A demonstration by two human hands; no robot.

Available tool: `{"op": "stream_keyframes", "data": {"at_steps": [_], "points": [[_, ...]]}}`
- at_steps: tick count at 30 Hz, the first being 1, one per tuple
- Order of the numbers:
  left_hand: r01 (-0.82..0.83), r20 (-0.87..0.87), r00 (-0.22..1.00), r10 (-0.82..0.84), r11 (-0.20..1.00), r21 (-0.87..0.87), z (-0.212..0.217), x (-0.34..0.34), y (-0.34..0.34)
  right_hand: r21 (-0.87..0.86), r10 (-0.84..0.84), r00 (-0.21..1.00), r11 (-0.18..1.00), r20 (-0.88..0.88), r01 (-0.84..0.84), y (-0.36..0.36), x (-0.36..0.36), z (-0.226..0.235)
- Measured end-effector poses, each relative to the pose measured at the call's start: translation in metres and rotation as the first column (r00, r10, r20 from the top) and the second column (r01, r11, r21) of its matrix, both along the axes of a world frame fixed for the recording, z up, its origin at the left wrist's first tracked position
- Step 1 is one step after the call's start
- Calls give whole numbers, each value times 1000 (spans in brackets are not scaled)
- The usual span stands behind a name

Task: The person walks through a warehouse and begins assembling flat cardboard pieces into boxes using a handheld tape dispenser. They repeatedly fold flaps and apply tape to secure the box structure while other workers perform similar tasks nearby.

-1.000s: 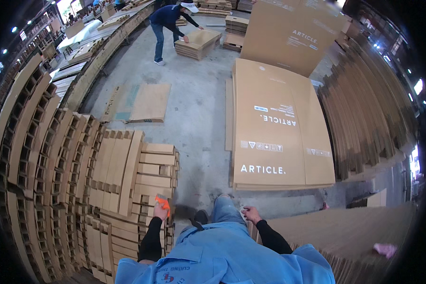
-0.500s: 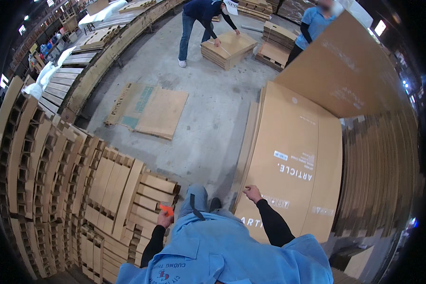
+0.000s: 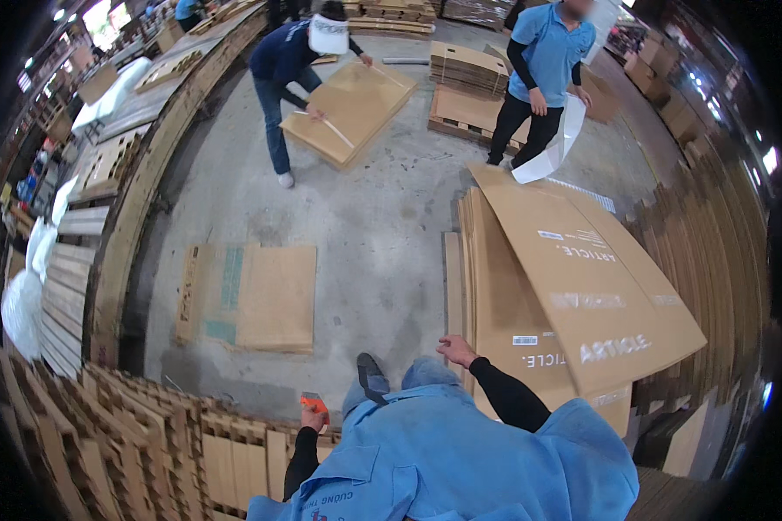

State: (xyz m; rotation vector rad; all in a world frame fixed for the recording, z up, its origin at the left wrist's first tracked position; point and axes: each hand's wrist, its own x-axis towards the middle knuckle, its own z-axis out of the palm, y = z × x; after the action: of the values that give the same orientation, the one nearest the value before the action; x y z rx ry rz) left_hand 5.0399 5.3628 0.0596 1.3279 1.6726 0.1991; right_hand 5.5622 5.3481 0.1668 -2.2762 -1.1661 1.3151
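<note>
Head view, down over a blue-shirted torso onto a grey concrete floor (image 3: 382, 226). Largest of all: a stack of big flat cardboard sheets (image 3: 504, 295), lying just beyond the right hand, with one printed top sheet (image 3: 591, 286) tilted up off the pile, well past the fingers and to their right. Next in size: a folded flat carton (image 3: 252, 295) with a greenish printed panel, lying alone on the floor, ahead of the left hand and well apart from it. Below and to the left of that hand, rows of cardboard pieces (image 3: 104, 443) standing on edge. Far beyond both hands, two co-workers: one bending over a brown sheet (image 3: 352, 108), the other standing by low pallet stacks (image 3: 465, 87) with a white sheet (image 3: 552, 148). Right hand (image 3: 456, 350), open, fingers spread, hovering at the near left edge of the stack; contact impossible to tell. Left hand (image 3: 313, 418), closed around a small orange tool (image 3: 313, 403), its tip poking up above the fist, near the knee.
</note>
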Motion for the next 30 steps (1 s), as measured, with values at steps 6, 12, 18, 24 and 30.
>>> {"op": "stream_keyframes", "data": {"at_steps": [6,12,18,24,30], "points": [[274,-183,952,-246,950,146,38,42,171,101,5,1000,995,-3,-4,119,19,17],[450,82,866,-494,839,307,121,238,303,29,-106,993,994,-55,107,206,97,-12],[515,260,791,-554,832,205,167,421,421,-55,-132,990,989,39,134,293,208,-52],[558,232,757,-611,789,255,214,541,566,-29,-198,973,979,122,203,425,355,-24],[490,272,781,-562,822,290,195,612,712,47,-314,945,949,97,311,573,462,-28]]}}
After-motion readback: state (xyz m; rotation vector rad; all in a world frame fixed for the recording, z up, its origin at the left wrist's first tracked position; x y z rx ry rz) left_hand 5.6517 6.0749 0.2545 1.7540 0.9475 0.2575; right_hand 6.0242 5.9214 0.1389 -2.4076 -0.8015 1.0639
